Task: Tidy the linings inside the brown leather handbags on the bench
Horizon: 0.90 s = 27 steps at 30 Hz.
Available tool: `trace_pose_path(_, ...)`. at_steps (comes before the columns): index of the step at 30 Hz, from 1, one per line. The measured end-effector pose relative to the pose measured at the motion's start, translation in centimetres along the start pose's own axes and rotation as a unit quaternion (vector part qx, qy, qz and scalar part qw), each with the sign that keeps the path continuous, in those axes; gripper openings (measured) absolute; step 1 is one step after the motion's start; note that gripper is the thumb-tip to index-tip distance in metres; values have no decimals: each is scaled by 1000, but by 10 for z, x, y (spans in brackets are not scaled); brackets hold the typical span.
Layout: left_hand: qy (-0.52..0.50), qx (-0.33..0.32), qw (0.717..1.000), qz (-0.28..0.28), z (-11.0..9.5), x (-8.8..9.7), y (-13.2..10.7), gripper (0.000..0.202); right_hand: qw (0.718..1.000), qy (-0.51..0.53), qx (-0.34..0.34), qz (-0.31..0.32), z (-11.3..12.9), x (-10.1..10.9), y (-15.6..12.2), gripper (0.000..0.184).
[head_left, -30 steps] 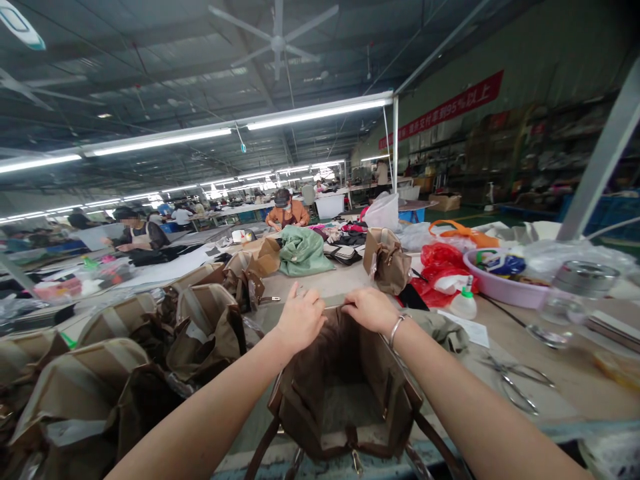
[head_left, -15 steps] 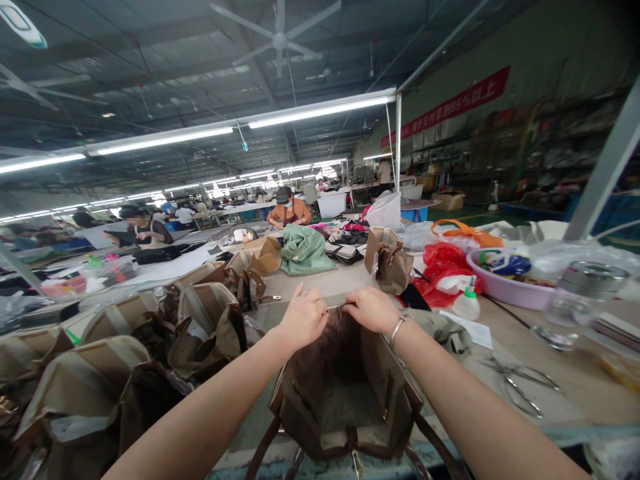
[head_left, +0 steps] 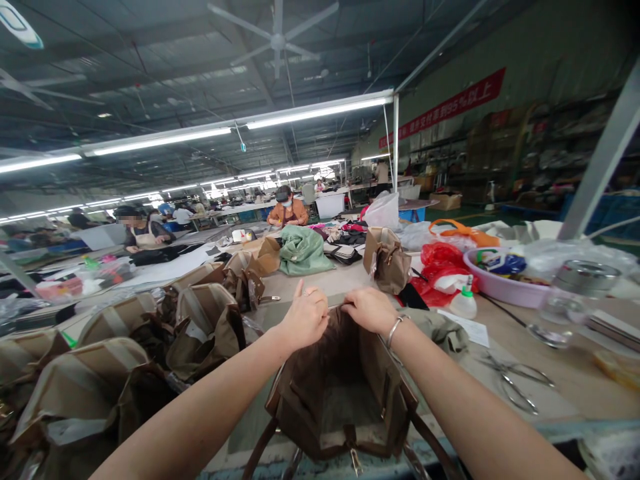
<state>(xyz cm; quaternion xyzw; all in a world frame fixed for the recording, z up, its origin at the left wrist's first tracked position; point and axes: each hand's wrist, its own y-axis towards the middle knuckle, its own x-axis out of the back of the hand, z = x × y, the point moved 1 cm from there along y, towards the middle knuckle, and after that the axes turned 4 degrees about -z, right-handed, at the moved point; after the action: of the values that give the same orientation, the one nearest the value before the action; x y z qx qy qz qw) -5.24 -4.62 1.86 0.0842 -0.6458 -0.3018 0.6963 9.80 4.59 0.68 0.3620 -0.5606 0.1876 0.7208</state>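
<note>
A brown handbag (head_left: 340, 393) lies open toward me on the workbench (head_left: 575, 373), its lining showing. My left hand (head_left: 303, 317) is closed on the far rim of the bag's opening, index finger raised. My right hand (head_left: 369, 310), with a metal bangle at the wrist, grips the same rim just to the right. Both forearms reach across the bag. The bag's straps hang over the near table edge.
Several tan and brown bags (head_left: 150, 333) crowd the left. Another brown bag (head_left: 387, 260) stands behind. Scissors (head_left: 517, 383), a white squeeze bottle (head_left: 464, 303), a pink basin (head_left: 505, 283), red plastic bags (head_left: 437, 263) and a glass jar (head_left: 575, 293) lie to the right. People work at far tables (head_left: 287, 210).
Both hands stay on the bag's far rim; the left hand's index finger lifts a little. The view shifts slightly.
</note>
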Motion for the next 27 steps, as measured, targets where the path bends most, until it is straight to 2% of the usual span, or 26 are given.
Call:
trace_pose_path(4, -4, 59, 998, -15, 0, -2, 0, 8, 1000, 1, -9, 1, 0, -1, 1, 34)
trace_pose_path(14, 50, 78, 995, -25, -2, -6, 2, 12, 1000, -11, -6, -7, 2, 0, 0, 31)
trace_pose_path(27, 64, 39, 997, -20, -6, -1, 5, 4, 1000, -7, -14, 3, 3, 0, 0, 30)
